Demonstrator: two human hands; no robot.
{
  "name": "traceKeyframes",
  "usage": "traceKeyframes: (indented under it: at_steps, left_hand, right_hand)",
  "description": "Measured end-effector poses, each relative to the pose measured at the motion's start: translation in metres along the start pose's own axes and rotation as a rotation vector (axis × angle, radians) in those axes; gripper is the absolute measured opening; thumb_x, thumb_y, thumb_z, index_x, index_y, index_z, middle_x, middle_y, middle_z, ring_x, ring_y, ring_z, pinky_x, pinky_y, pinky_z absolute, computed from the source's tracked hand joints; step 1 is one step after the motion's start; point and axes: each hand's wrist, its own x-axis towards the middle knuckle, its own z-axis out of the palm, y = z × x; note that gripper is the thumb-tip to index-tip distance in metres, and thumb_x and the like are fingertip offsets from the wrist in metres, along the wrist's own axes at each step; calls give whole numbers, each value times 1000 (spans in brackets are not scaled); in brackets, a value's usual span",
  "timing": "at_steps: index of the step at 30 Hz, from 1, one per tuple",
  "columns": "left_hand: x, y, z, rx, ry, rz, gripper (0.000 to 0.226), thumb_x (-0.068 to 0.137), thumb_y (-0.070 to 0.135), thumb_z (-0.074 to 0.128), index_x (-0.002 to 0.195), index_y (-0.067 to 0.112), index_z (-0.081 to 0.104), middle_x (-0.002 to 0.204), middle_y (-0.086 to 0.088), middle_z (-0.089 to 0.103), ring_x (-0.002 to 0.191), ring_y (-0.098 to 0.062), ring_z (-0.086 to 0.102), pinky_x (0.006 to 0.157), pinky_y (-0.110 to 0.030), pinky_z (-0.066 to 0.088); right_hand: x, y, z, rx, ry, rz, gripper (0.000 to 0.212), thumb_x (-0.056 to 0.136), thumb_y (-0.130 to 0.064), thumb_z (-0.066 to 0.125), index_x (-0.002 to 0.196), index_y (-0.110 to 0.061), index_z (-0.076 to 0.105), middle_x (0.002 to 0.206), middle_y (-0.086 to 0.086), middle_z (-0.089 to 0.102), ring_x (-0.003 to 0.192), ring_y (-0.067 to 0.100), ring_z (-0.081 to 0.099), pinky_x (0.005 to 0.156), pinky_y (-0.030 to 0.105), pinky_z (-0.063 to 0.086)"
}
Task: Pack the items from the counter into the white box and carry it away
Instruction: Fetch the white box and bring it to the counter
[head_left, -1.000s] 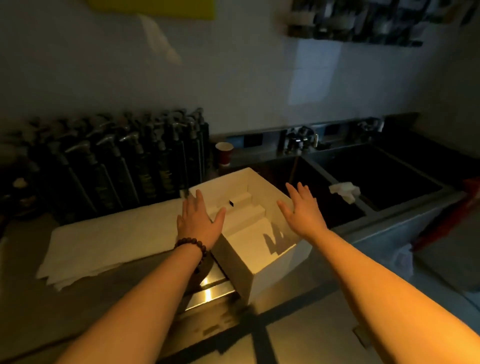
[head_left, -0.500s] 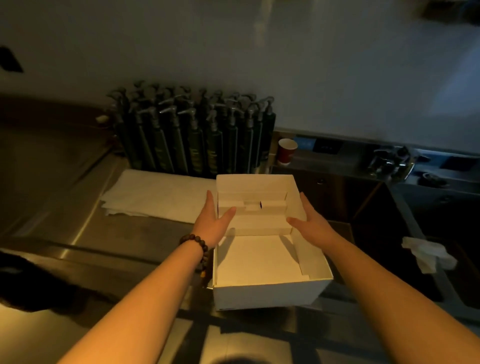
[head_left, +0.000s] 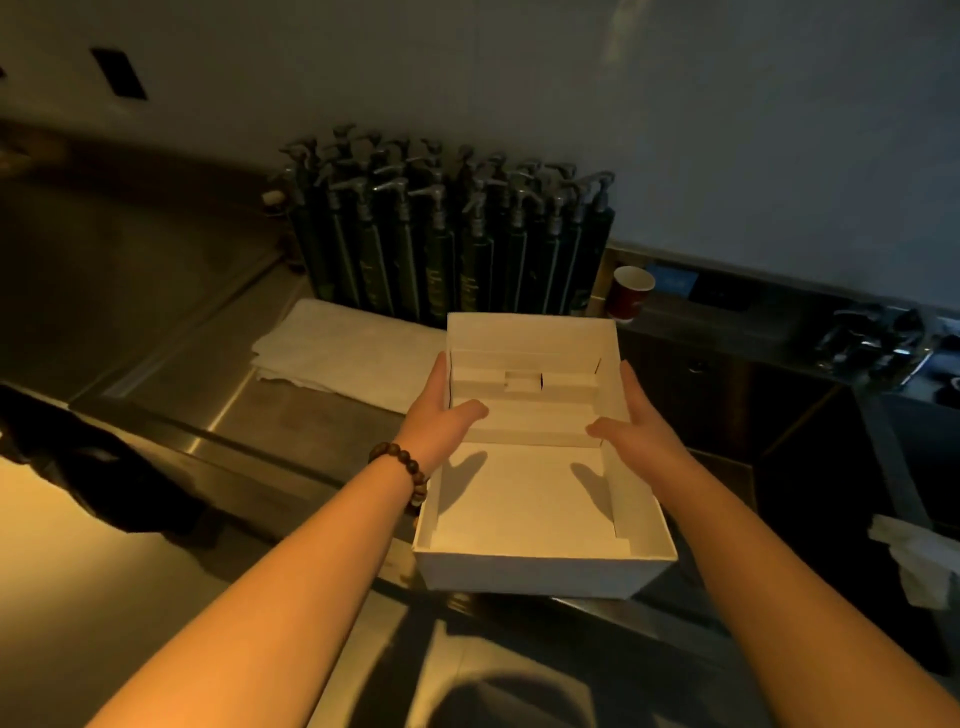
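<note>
Both grips clasp the white box (head_left: 540, 566): left hand (head_left: 441, 415) and right hand (head_left: 636, 423) pressed on opposite walls, thumbs inside.

The open white box (head_left: 540, 571) sits at the near edge of the steel desk (head_left: 171, 332), with only folded card inserts visible inside. The left hand (head_left: 441, 415) presses its left wall, thumb hooked over the rim; the right hand (head_left: 636, 426) does likewise on the right wall. Behind the box stand dark pump bottles (head_left: 447, 244), a white cloth (head_left: 343, 353) to its left, and a red paper cup (head_left: 629, 292) behind it to the right.
</note>
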Motion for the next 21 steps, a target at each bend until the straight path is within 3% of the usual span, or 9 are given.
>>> traceKeyframes:
  at_steps: [2, 5, 8, 10, 14, 15, 18, 21]
  left_hand:
    - [-2, 5, -15, -16, 35, 20, 73, 87, 13, 59, 147, 32, 21, 128, 13, 51, 113, -5, 51, 92, -20, 39]
    - [-5, 9, -41, -8, 89, 64, 70, 87, 11, 58, 143, 38, 26, 116, 23, 54, 102, 7, 52, 78, -12, 41]
    - [-8, 6, -80, -33, 153, 75, 68, 87, 10, 58, 140, 40, 27, 113, 25, 53, 100, 10, 52, 75, -10, 42]
    - [-10, -1, -114, -43, 201, 73, 70, 87, 9, 57, 140, 41, 26, 113, 26, 52, 101, 9, 51, 75, -11, 42]
    - [-12, -15, -191, -69, 276, 66, 70, 87, 9, 58, 141, 40, 26, 112, 27, 51, 99, 11, 50, 74, -14, 40]
    - [-13, -19, -215, -72, 288, 74, 69, 87, 9, 58, 140, 41, 27, 112, 28, 51, 97, 13, 51, 73, -12, 40]
    - [-16, -30, -296, -70, 341, 107, 65, 87, 9, 59, 131, 49, 33, 108, 28, 54, 89, 19, 54, 65, -7, 41]
    - [-23, -40, -386, -93, 410, 106, 65, 87, 11, 60, 136, 43, 34, 110, 22, 57, 90, 10, 58, 61, -9, 45]
  right_hand:
    - [6, -16, 9, -5, -21, -45, 81, 85, -7, 60, 137, -56, 22, 98, -35, 50, 84, -13, 50, 65, 13, 34]
    - [17, -36, 29, 20, -45, -73, 84, 86, -8, 59, 145, -48, 16, 113, -27, 50, 99, -2, 50, 69, 14, 35]
    - [30, -56, 64, 32, -96, -104, 85, 87, -10, 58, 149, -45, 11, 130, -19, 43, 116, 7, 44, 84, 22, 38]
    - [39, -73, 97, 20, -134, -112, 86, 88, -14, 58, 148, -46, 7, 130, -21, 38, 116, 6, 41, 92, 26, 34]
    - [56, -111, 170, -11, -209, -153, 85, 87, -19, 58, 146, -51, 5, 120, -28, 40, 108, 1, 42, 75, 13, 34]
    - [60, -124, 193, -26, -224, -176, 85, 87, -20, 58, 146, -52, 6, 122, -27, 42, 112, 5, 43, 79, 15, 35]
    - [69, -167, 269, -60, -231, -228, 84, 88, -23, 58, 146, -52, 5, 146, -11, 38, 130, 19, 40, 95, 33, 34]
    - [78, -215, 352, -82, -250, -268, 86, 88, -23, 58, 146, -52, 2, 154, -6, 31, 135, 25, 37, 104, 43, 34]
